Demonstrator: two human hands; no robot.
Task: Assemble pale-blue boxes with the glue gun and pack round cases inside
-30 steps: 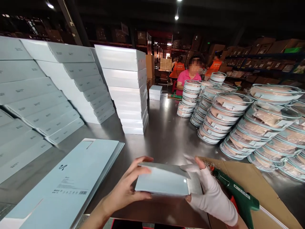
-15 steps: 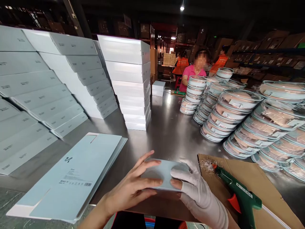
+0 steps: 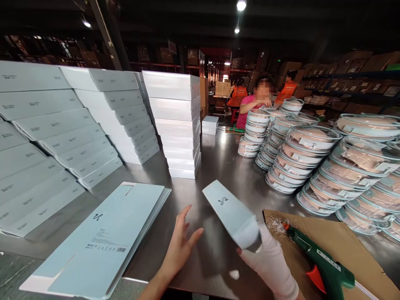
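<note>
A pale blue box (image 3: 233, 212) with a dark squiggle logo is tilted above the metal table, its near end gripped by my right hand (image 3: 265, 258) in a white glove with bare fingertips. My bare left hand (image 3: 181, 243) is to the left of the box, apart from it, with thumb and fingers spread and nothing in them. Further left lies a stack of flat, unfolded pale blue box blanks (image 3: 109, 233) with print and a barcode. A small white scrap (image 3: 234, 274) sits on the table below the box.
Tall stacks of white boxes (image 3: 170, 108) stand left and centre. Round clear-lidded containers (image 3: 304, 158) are piled at right. A green glue gun (image 3: 321, 254) rests on cardboard (image 3: 353, 237) at the right. Across the metal table (image 3: 218, 162) sits a person in pink (image 3: 246, 110).
My left hand has come off the box and moved left, its fingers now apart. My right hand has turned the box so its long logo face shows. The view has tipped up slightly.
</note>
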